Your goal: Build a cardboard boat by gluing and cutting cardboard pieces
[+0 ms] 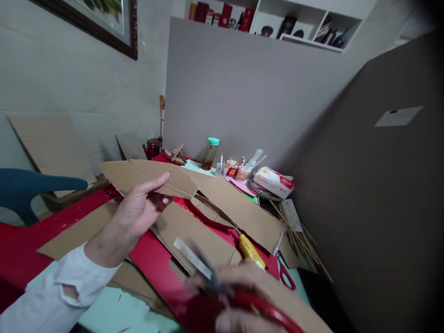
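Note:
My left hand point(140, 206) grips a cut piece of cardboard point(152, 175) by its lower edge, thumb on top and fingers beneath. The piece tapers to a point on the left and bears fold lines. Red-handled scissors point(239, 296) are in my right hand point(267, 286), low in the view and smeared by motion. Their blades are parted and point up and left, apart from the held piece. Under both hands lie more cardboard sheets point(197, 231). A yellow-handled tool point(251, 251) with a thin metal tip rests just beyond my right hand.
Red sheets point(152, 252) cover much of the table. At the back stand a bottle with a teal lid point(210, 153), cups of pens point(243, 172) and a tissue pack point(274, 181). Thin sticks point(303, 245) and a second pair of scissors point(286, 277) lie right; a blue chair point(38, 185) stands left.

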Available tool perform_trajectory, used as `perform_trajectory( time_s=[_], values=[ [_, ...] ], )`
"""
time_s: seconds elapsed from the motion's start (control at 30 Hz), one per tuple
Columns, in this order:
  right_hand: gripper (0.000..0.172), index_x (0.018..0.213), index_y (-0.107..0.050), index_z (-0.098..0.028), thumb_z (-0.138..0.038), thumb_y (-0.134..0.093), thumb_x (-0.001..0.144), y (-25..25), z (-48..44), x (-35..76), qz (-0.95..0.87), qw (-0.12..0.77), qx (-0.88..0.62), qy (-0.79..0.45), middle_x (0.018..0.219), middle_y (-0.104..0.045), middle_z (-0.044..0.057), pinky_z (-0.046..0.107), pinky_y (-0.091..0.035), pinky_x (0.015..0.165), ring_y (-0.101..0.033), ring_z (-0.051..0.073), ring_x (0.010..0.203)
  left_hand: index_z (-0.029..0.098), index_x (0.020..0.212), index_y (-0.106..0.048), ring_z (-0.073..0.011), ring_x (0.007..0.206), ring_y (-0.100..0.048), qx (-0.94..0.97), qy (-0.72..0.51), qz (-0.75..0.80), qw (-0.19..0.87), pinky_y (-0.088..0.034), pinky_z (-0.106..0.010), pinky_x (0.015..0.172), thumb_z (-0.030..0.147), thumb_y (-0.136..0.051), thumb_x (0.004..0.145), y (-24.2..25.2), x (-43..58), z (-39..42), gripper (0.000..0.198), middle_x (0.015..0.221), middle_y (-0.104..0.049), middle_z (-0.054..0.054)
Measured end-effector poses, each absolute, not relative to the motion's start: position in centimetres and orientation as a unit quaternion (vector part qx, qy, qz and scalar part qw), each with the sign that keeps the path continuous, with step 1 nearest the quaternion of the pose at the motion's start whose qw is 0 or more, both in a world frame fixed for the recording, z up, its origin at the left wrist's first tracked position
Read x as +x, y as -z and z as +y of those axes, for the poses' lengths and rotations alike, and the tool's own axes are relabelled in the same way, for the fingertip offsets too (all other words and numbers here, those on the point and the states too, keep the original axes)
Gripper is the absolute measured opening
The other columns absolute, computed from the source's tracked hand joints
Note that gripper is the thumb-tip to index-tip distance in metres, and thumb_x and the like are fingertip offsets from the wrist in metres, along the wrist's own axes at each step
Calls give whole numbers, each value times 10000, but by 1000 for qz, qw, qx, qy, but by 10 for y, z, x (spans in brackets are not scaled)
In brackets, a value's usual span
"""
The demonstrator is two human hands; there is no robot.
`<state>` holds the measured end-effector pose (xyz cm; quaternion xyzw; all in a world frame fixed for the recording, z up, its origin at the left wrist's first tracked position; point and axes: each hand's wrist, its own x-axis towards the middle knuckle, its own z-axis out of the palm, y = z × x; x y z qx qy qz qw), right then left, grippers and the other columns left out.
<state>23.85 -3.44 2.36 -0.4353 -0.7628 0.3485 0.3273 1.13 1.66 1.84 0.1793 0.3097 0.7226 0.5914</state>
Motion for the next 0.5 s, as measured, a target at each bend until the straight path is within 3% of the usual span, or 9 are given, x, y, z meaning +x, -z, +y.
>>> perform_trajectory(
  time_s=[0.27,0.4,0.5],
  values=[
    [465,1240,-627,-188,-389,-657,821,-24,-41,246,-729,291,-521,-336,819,-638,19,273,-434,651,-553,181,744,89,856,-746,-119,592,-677,208,-709,321,592,-497,-198,452,26,-796,737,-8,19,14,144,718,-768,-12],
    [323,1054,-602,-207,-362,-654,776,-22,-46,242,-711,267,-541,-361,763,-571,-24,276,-382,633,-488,159,697,85,835,-753,-131,591,-675,216,-699,320,602,-560,-215,521,55,-853,666,-7,22,11,198,722,-769,-21],
    [310,976,-556,-232,-346,-693,723,-21,-45,239,-691,279,-547,-381,717,-523,-58,275,-357,643,-462,148,677,101,798,-747,-136,569,-676,214,-699,319,603,-579,-221,526,48,-857,634,-11,25,8,204,715,-777,-20]
  ],
)
